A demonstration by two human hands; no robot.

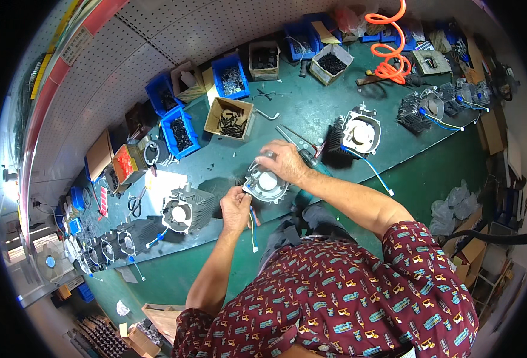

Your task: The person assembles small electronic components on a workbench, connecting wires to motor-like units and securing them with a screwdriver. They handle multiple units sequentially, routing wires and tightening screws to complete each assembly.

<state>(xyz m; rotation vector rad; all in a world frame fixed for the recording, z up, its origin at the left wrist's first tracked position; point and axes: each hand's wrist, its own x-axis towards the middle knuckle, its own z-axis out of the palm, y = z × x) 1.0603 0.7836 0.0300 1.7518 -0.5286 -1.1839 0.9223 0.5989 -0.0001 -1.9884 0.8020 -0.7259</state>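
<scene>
Round grey motor cover (pixel 266 182) with pale centre, held over the front edge of the green bench (pixel 311 113), near the middle of its length. Gripped at its lower left rim by the left hand (pixel 235 209), fingers closed on the metal. Right hand (pixel 283 161) laid on the top rim, fingers curled down and closed on the same cover. Thin wires (pixel 253 230), yellow and blue, hanging from the cover below the left hand. Just left of it, along the front edge, a finned black motor body (pixel 186 212) with round pale face, then a row of similar ones toward the left end. Right of the hands, another finned motor (pixel 353 136) with a blue and white lead (pixel 374 170) running to the front edge. Toward the back edge, an open cardboard box of dark screws (pixel 230 119) and blue bins (pixel 179 131) with small parts. Orange coiled hose (pixel 387 48) at the back right corner. Scissors (pixel 136 203) lying near the left motors.
</scene>
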